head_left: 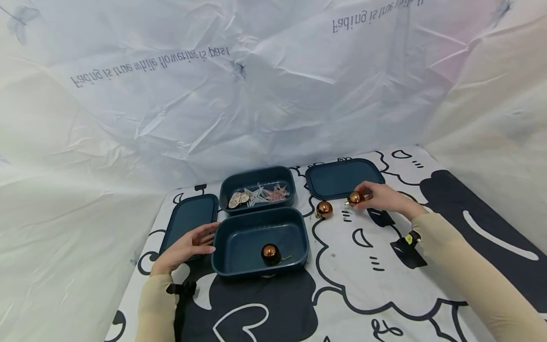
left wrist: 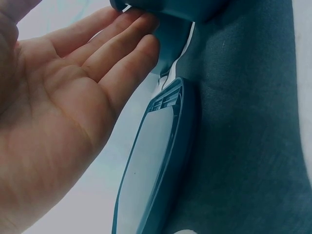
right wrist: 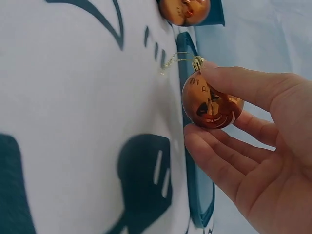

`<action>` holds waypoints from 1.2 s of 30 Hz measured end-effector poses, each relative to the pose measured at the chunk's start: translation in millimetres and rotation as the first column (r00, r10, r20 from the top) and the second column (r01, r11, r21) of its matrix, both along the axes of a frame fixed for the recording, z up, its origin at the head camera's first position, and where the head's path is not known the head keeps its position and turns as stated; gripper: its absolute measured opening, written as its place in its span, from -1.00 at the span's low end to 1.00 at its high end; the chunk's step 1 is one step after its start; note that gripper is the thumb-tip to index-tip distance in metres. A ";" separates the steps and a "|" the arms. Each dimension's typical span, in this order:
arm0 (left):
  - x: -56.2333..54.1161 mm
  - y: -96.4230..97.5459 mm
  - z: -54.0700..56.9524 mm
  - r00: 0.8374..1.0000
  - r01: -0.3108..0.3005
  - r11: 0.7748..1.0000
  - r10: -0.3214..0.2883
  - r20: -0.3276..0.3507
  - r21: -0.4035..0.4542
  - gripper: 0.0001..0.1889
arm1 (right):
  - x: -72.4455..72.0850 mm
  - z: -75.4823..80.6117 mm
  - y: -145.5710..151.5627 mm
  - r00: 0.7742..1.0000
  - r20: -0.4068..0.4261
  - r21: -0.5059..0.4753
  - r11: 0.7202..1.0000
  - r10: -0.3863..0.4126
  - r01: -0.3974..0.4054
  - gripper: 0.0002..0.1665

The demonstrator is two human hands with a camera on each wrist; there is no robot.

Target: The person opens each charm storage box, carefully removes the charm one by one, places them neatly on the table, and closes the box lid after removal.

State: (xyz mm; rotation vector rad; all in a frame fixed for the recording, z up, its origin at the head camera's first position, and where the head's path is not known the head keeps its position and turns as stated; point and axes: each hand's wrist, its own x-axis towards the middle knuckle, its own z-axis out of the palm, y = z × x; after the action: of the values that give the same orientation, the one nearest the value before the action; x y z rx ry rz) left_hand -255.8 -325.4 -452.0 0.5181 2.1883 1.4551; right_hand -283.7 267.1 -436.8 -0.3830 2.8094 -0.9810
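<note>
My right hand point(head_left: 377, 195) pinches a shiny copper Christmas ball point(right wrist: 207, 103) between thumb and fingers, just above the cloth. A gold cap and string loop hang from that ball. Another copper ball point(head_left: 324, 209) lies on the cloth to its left. A third ball point(head_left: 270, 252) sits inside the front blue box point(head_left: 260, 273), toward its right side. At this box's left wall is my left hand point(head_left: 188, 244), its fingers extended and touching the rim. In the left wrist view the fingertips point(left wrist: 148, 46) reach under the box's edge, and the palm holds nothing.
Behind the front box stands a second blue box point(head_left: 258, 209) with shells and starfish point(head_left: 258, 194) inside. One blue lid point(head_left: 190, 216) lies at the left, partly behind my left hand. Another lid point(head_left: 342, 178) lies at the back right. White sheeting point(head_left: 273, 109) hangs behind the patterned cloth.
</note>
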 end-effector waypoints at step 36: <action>-3.9 -0.9 -2.2 1.000 0.014 1.000 -0.014 0.009 0.019 -0.18 | -3.8 -6.6 -6.6 0.997 0.035 0.047 0.996 0.067 -0.069 -0.26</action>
State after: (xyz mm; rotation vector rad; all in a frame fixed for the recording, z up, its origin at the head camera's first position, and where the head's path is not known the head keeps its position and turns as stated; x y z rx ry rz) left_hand -259.6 -326.3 -454.2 0.5305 2.1617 1.4690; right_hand -287.5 260.4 -443.4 -0.4492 2.7647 -0.8953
